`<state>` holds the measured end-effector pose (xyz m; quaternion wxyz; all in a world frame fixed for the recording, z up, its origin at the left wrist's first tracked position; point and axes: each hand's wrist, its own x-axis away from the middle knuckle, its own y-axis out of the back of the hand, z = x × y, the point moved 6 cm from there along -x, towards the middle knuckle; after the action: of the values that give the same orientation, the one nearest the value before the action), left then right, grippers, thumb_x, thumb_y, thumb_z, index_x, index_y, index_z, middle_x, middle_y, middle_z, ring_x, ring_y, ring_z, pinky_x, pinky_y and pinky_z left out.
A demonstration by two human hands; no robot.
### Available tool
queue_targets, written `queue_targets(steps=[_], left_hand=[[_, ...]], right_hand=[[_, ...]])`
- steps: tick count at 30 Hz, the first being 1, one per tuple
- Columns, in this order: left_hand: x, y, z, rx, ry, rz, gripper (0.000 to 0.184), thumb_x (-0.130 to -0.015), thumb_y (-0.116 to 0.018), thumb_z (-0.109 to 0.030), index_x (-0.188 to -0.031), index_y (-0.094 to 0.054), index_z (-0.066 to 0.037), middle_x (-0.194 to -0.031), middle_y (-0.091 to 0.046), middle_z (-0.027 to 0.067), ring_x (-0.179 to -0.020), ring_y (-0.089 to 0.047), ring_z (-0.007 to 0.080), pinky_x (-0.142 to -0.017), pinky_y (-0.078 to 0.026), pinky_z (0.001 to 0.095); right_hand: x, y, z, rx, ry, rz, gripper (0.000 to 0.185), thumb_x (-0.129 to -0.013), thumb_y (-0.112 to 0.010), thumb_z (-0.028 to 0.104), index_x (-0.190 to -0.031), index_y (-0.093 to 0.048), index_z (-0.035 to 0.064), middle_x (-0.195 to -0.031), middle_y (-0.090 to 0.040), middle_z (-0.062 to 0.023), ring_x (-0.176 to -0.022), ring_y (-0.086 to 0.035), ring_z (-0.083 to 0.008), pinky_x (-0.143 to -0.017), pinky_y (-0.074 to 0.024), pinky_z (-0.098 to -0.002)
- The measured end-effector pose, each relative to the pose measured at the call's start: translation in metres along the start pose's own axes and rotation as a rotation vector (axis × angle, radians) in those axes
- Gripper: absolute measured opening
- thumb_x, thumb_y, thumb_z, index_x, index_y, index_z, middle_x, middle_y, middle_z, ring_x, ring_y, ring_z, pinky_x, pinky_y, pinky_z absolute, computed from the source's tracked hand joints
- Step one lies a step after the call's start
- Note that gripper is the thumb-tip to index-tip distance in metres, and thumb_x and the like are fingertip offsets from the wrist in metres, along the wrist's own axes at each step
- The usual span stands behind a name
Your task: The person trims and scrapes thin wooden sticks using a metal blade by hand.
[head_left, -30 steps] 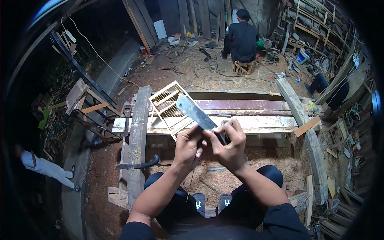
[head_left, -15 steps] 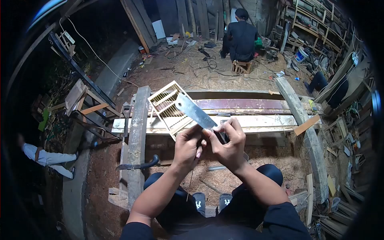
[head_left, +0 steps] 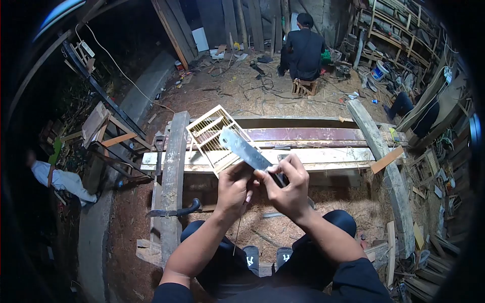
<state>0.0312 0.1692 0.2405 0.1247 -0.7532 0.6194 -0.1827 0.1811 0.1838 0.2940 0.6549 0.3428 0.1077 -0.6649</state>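
My right hand (head_left: 289,187) is closed around a knife with a wide, shiny metal blade (head_left: 247,150). The blade slants up to the left and has a hole near its far end. Close beside it, my left hand (head_left: 235,191) is closed on a thin stick (head_left: 237,231), whose lower part hangs beneath the palm. Fingers of both hands nearly meet under the blade, hiding the stick's upper end. Just behind the blade, a pale wooden frame with thin bars (head_left: 206,132) leans over the bench planks.
The plank bench (head_left: 323,154) lies ahead, between two thick beams (head_left: 174,177). A curved blade with a dark handle (head_left: 189,207) rests across the left beam. One person (head_left: 305,50) sits with their back to me; another person (head_left: 63,182) is at far left. Shavings cover the floor.
The knife blade has dipped slightly, and both hands have shifted a little. At far left, the person in pale clothes has changed leg position.
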Motion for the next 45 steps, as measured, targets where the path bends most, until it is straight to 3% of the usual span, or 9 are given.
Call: queue_targets(steps=[6,10,14,16,19,28,32,34,45], left_hand=[[-0.001,0.005,0.005,-0.023,-0.012,0.028,0.020,-0.097,-0.047,0.003,-0.107,-0.064,0.003,-0.083,-0.066,0.0071,-0.051,-0.053,0.0063,-0.035,-0.035,0.0185],[0.000,-0.001,-0.002,-0.049,-0.008,0.023,0.021,-0.094,-0.046,0.006,-0.105,-0.064,0.004,-0.083,-0.067,0.0077,-0.052,-0.054,0.0068,-0.035,-0.036,0.0192],[0.000,0.004,0.001,-0.060,-0.034,-0.020,0.019,-0.093,-0.049,0.005,-0.104,-0.065,0.003,-0.084,-0.068,0.0085,-0.049,-0.054,0.0071,-0.035,-0.036,0.0196],[0.000,-0.001,0.001,-0.004,0.009,0.066,0.018,-0.093,-0.051,0.005,-0.102,-0.066,0.002,-0.081,-0.067,0.0073,-0.047,-0.052,0.0064,-0.035,-0.036,0.0193],[-0.001,0.002,0.003,-0.019,-0.040,0.026,0.018,-0.093,-0.050,0.005,-0.101,-0.067,0.002,-0.078,-0.066,0.0056,-0.046,-0.050,0.0058,-0.035,-0.035,0.0195],[0.004,-0.006,-0.002,-0.031,-0.034,-0.006,0.019,-0.096,-0.049,0.003,-0.103,-0.066,0.003,-0.077,-0.065,0.0065,-0.042,-0.047,0.0057,-0.035,-0.035,0.0194],[0.003,-0.006,-0.004,-0.039,-0.041,0.129,0.019,-0.096,-0.048,0.004,-0.103,-0.065,0.004,-0.080,-0.066,0.0075,-0.045,-0.048,0.0065,-0.035,-0.037,0.0193],[0.007,-0.008,-0.008,-0.061,-0.015,0.018,0.019,-0.097,-0.047,0.003,-0.103,-0.065,0.005,-0.080,-0.065,0.0079,-0.046,-0.048,0.0060,-0.035,-0.036,0.0199],[0.006,-0.008,-0.008,-0.153,-0.046,0.036,0.021,-0.099,-0.044,0.000,-0.095,-0.064,0.005,-0.068,-0.060,0.0058,-0.040,-0.046,0.0071,-0.034,-0.034,0.0216]], right_hand=[[0.003,-0.004,-0.005,-0.005,0.003,-0.006,0.026,-0.075,-0.081,0.013,-0.075,-0.060,-0.0029,-0.077,-0.053,-0.0143,-0.062,-0.058,-0.0261,-0.054,-0.0466,-0.0369],[0.000,-0.004,-0.004,-0.024,-0.005,-0.041,0.026,-0.073,-0.082,0.007,-0.072,-0.058,-0.0020,-0.075,-0.051,-0.0111,-0.060,-0.053,-0.0208,-0.053,-0.0429,-0.0323],[0.001,-0.003,-0.001,-0.031,0.003,-0.022,0.025,-0.073,-0.082,0.008,-0.072,-0.058,-0.0020,-0.075,-0.052,-0.0108,-0.060,-0.053,-0.0204,-0.053,-0.0427,-0.0325],[-0.004,-0.002,-0.006,-0.030,-0.061,-0.047,0.025,-0.073,-0.081,0.008,-0.072,-0.058,-0.0020,-0.074,-0.052,-0.0110,-0.060,-0.054,-0.0210,-0.054,-0.0430,-0.0327],[-0.001,-0.002,-0.001,0.003,0.033,-0.049,0.025,-0.073,-0.081,0.008,-0.072,-0.058,-0.0019,-0.074,-0.051,-0.0111,-0.060,-0.054,-0.0212,-0.054,-0.0431,-0.0329],[-0.003,0.002,-0.006,-0.019,-0.048,-0.069,0.024,-0.073,-0.081,0.006,-0.073,-0.057,-0.0020,-0.075,-0.051,-0.0102,-0.062,-0.054,-0.0202,-0.056,-0.0437,-0.0321],[0.002,0.003,0.005,-0.016,0.027,-0.008,0.026,-0.074,-0.081,0.011,-0.074,-0.059,-0.0025,-0.077,-0.052,-0.0130,-0.062,-0.056,-0.0260,-0.054,-0.0454,-0.0375],[-0.001,0.002,-0.002,-0.021,-0.016,-0.046,0.026,-0.074,-0.081,0.011,-0.075,-0.059,-0.0023,-0.077,-0.051,-0.0128,-0.062,-0.055,-0.0254,-0.055,-0.0455,-0.0360],[0.001,0.002,0.005,-0.009,0.003,-0.025,0.026,-0.074,-0.081,0.008,-0.073,-0.057,-0.0015,-0.075,-0.052,-0.0113,-0.061,-0.055,-0.0220,-0.055,-0.0436,-0.0331]])
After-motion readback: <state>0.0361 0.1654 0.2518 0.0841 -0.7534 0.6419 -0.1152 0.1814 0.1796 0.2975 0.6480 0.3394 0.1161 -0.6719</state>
